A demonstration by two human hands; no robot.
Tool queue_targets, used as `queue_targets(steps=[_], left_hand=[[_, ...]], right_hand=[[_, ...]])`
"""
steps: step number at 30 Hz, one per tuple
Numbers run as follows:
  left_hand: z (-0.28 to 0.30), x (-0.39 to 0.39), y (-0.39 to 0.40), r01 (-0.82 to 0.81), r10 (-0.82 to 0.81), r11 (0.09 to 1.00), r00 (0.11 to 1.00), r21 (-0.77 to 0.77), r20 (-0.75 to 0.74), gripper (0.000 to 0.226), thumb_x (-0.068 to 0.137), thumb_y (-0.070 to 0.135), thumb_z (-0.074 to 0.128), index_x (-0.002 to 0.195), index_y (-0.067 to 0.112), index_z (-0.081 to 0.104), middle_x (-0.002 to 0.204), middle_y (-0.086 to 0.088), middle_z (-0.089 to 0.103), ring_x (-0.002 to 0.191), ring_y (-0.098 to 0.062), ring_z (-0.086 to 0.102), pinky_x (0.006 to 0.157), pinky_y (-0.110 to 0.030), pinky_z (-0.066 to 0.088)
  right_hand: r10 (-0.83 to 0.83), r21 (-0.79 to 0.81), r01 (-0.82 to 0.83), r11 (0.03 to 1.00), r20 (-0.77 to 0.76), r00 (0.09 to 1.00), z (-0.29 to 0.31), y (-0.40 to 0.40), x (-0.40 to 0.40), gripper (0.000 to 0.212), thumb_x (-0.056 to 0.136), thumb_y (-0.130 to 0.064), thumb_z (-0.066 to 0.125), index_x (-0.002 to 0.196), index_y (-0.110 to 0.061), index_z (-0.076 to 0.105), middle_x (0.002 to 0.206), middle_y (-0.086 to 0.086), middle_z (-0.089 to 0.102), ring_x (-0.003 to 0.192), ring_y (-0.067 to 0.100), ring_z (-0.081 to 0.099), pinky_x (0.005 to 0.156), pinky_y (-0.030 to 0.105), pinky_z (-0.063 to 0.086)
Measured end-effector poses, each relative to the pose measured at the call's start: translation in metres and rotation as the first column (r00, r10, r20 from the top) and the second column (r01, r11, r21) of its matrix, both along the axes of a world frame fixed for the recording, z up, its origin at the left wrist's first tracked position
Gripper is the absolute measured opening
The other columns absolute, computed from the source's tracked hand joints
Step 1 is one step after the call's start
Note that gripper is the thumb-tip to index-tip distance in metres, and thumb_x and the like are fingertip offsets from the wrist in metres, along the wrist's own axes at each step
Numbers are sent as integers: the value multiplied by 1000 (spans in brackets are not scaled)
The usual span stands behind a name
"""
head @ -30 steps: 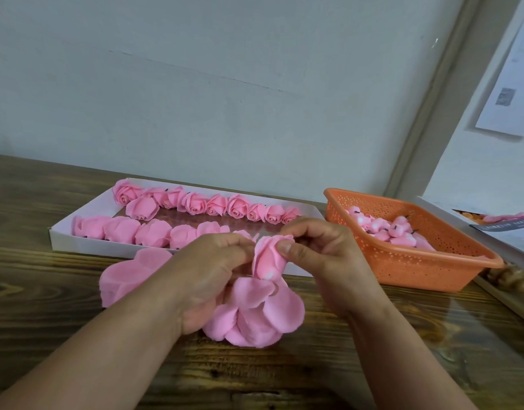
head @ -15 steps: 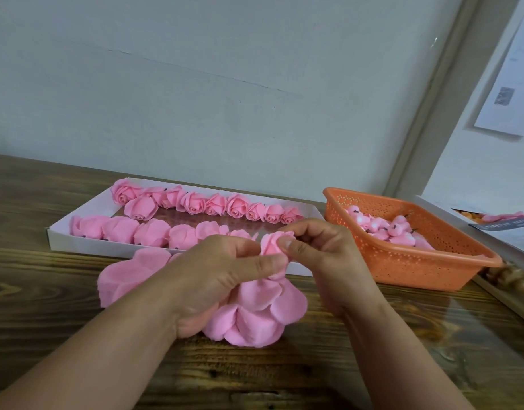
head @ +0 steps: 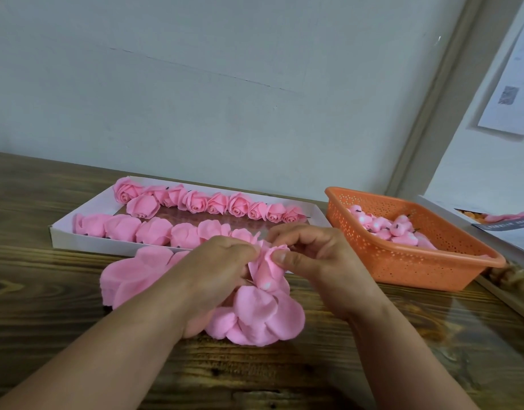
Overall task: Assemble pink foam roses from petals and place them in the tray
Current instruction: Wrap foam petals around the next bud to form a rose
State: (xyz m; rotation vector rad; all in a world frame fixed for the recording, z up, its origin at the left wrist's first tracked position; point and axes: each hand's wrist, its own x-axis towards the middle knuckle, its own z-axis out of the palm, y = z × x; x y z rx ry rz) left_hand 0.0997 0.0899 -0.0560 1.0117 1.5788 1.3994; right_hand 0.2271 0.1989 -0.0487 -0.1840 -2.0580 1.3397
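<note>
Both hands are busy over the wooden table (head: 77,291). The left hand (head: 222,273) and the right hand (head: 317,261) pinch the top of a half-made rose (head: 266,267), just in front of the white tray (head: 86,242). Loose petals (head: 260,318) hang under it. The foam looks very light and squishy, so it would bend or crease if squeezed hard. I think it is best held gently near the middle bud, not by the floppy edges.
</note>
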Motion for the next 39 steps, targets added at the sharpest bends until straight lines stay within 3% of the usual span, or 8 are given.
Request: queue_targets(steps=[5, 8, 13, 18, 24, 29, 37, 39], left_hand=[[-1, 0, 1, 13, -14, 999, 999, -45, -32, 42, 96, 34, 42, 82, 10, 74, 89, -19, 73, 95, -41, 68, 92, -59, 49], [1, -2, 4, 31, -28, 999, 987, -14, 157, 47, 100, 43, 36, 100, 12, 72, 93, -17, 74, 95, -34, 70, 95, -51, 50], [4, -4, 4, 72, -74, 997, 913, 19, 402, 25, 91, 10, 57, 107, -9, 66, 94, -22, 65, 78, -28, 68, 68, -27, 57], [2, -4, 2, 100, -128, 991, 873, 84, 471, 24, 86, 8, 60, 107, -4, 65, 93, -22, 70, 72, -22, 68, 65, -27, 58], [1, -3, 1, 107, -130, 991, 890, 76, 437, 26, 76, 14, 66, 97, -1, 70, 90, -21, 71, 66, -21, 68, 59, -25, 57], [-1, -2, -1, 120, -134, 991, 913, 60, 386, 22, 79, 15, 67, 94, 0, 72, 96, -24, 72, 82, -28, 70, 64, -26, 59], [-1, 2, 0, 73, -83, 996, 973, 55, 214, 9, 83, 3, 66, 83, 4, 75, 86, -18, 73, 76, -22, 69, 67, -30, 58], [-2, 2, 0, 50, -57, 998, 987, 50, 152, 11, 80, 0, 64, 78, 5, 74, 82, -16, 72, 77, -22, 69, 76, -37, 57]], right_hand=[[-83, 85, 79, 993, 45, 996, 0, -1, 0, 21, 81, 9, 65, 76, -11, 70, 82, -1, 68, 80, 16, 63, 75, 32, 51], [-119, 56, 118, 991, 2, 993, 0, -1, -1, 19, 81, 5, 65, 74, -12, 69, 77, 2, 69, 74, 15, 62, 71, 30, 52], [-135, -18, 134, 991, -57, 989, 0, -1, -3, 23, 82, 6, 64, 72, -15, 68, 68, 0, 68, 67, 12, 61, 64, 24, 52], [-122, -17, 121, 993, -64, 990, 0, -3, -5, 24, 83, 6, 62, 72, -15, 69, 66, -3, 67, 65, 9, 62, 62, 22, 52], [-116, -19, 115, 993, -14, 993, -1, -7, -6, 22, 86, 3, 61, 73, -14, 66, 58, -5, 65, 52, 3, 58, 50, 15, 45], [-198, 11, 198, 980, 19, 980, -3, -6, -7, 23, 85, 1, 61, 68, -13, 63, 51, -2, 60, 46, 7, 54, 45, 19, 44], [-221, 35, 220, 975, 40, 974, -5, -7, -8, 12, 84, -3, 66, 73, -9, 65, 63, 14, 64, 55, 16, 59, 53, 33, 51], [-213, 8, 213, 977, 33, 976, -6, -7, -9, 5, 83, -2, 66, 79, -2, 64, 64, 13, 64, 55, 14, 59, 50, 27, 50]])
